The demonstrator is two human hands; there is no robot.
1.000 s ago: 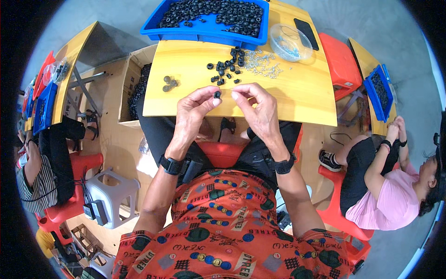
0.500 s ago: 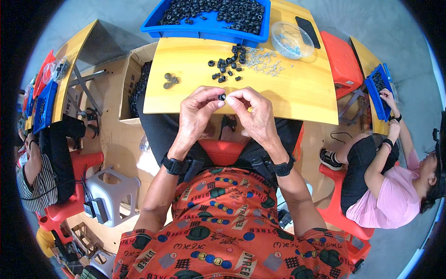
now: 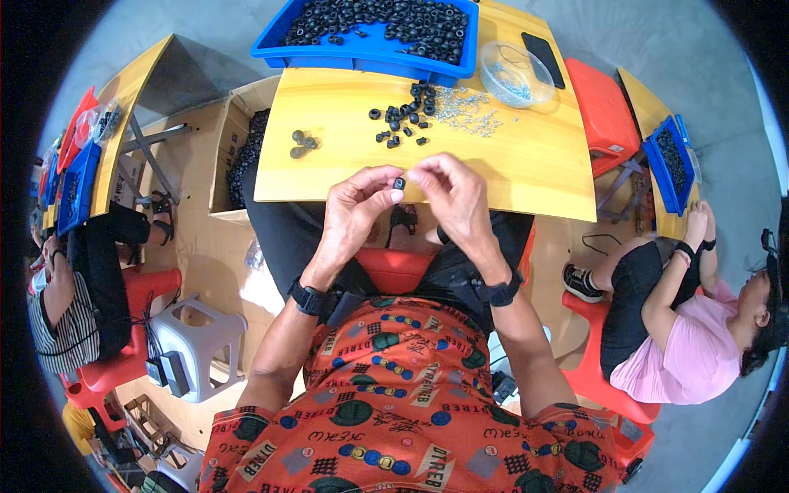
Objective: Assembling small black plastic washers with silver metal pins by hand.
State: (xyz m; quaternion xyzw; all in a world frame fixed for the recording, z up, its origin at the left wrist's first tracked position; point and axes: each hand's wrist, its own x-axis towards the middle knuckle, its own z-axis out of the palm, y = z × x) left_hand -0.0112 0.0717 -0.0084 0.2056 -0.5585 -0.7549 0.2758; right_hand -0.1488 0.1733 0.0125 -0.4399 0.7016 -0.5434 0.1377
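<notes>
Between the thumb and forefinger of my left hand [image 3: 355, 207] is a small black cylindrical part [image 3: 399, 183], its end with a pale centre turned up. Just right of it, my right hand [image 3: 454, 204] is closed in a pinch, slightly apart from the part; whatever its fingertips hold is too small to make out. Both hands are above the near edge of the yellow table [image 3: 329, 172]. Beyond them lies a loose group of black parts [image 3: 394, 123], beside scattered small silvery pieces [image 3: 468, 111]. A few round dark pieces [image 3: 300, 144] sit to the left.
At the table's far side stands a blue tray [image 3: 353, 62] of black parts. A clear bowl [image 3: 516, 76] and a dark phone-like slab [image 3: 543, 59] are to its right. Left of the table is a cardboard box [image 3: 234, 123]. A co-worker [image 3: 678, 345] sits at right by another blue tray [image 3: 667, 168].
My right fingers have drawn slightly away from the black part, which now shows more openly in my left fingers. The co-worker at right has pulled a hand back from the tray.
</notes>
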